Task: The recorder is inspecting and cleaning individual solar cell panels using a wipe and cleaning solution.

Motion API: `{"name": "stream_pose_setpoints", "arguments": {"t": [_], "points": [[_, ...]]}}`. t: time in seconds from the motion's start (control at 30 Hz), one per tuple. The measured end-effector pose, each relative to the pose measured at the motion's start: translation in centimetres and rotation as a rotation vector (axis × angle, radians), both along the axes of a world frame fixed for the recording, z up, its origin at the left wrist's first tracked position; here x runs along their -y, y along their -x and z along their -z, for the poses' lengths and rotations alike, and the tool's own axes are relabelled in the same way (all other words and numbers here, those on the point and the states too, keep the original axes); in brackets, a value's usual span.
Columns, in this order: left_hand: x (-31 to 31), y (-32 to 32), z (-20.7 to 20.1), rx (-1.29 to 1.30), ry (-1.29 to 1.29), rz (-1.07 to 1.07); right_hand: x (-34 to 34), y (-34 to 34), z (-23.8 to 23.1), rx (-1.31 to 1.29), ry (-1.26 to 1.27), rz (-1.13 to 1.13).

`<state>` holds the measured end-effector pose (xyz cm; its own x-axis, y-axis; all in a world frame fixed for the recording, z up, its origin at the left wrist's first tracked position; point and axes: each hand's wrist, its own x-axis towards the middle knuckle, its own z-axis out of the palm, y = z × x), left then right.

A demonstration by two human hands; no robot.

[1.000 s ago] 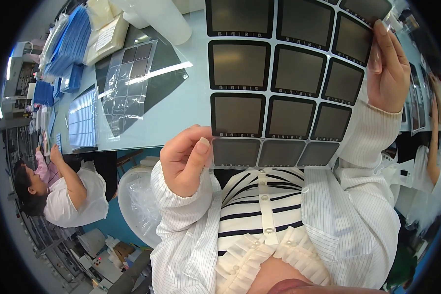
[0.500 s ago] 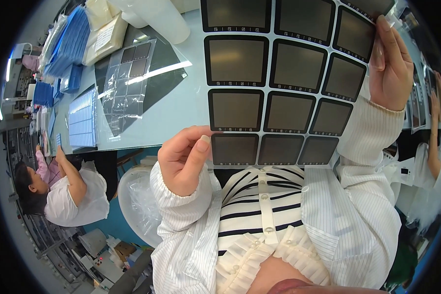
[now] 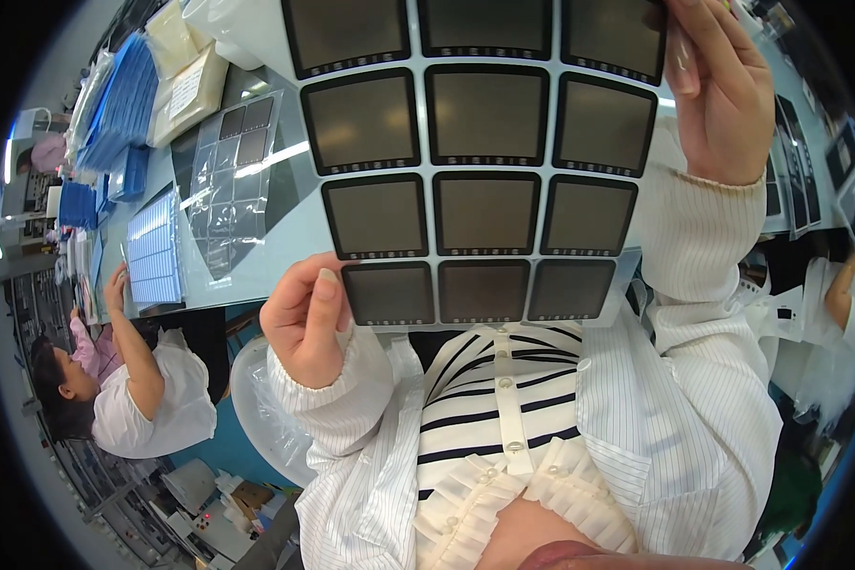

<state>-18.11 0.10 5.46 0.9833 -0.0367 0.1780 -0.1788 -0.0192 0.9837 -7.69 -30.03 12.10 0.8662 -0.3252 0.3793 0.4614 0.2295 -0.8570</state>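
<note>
Raised in front of me is a clear plastic sheet point(image 3: 427, 123) bearing rows of dark rectangular panels, each with a black border and small marks along its lower edge. My left hand point(image 3: 306, 318) pinches its lower left corner between thumb and fingers. At the upper right edge, my right hand point(image 3: 727, 90) grips the sheet, with the thumb in front. The sheet's top runs out of the picture. Left of it on the table lies a clear pocketed sheet point(image 3: 228, 209) with a few dark panels in it, on a dark flat piece.
A light blue gridded sheet point(image 3: 154, 249), a stack of blue film pieces point(image 3: 119, 104) and wrapped yellowish packs point(image 3: 188, 95) lie at the left. A white bin point(image 3: 266, 408) with clear plastic stands below the table edge. A co-worker point(image 3: 152, 404) sits at the left.
Both my hands have carried the paneled sheet to the left, and it now faces me more squarely. The co-worker's hand at the left has moved up to the gridded sheet.
</note>
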Motion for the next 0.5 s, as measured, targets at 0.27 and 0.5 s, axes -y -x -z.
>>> {"name": "stream_pose_setpoints", "arguments": {"t": [0.27, 0.5], "points": [[-1.1, -0.5, 0.2, 0.099, 0.007, -0.054, -1.0, -0.5, -1.0, 0.044, -0.003, -0.121], [-1.2, -0.4, 0.0, 0.082, 0.011, -0.107, -1.6, -0.6, -1.3, 0.063, -0.021, -0.152]]}}
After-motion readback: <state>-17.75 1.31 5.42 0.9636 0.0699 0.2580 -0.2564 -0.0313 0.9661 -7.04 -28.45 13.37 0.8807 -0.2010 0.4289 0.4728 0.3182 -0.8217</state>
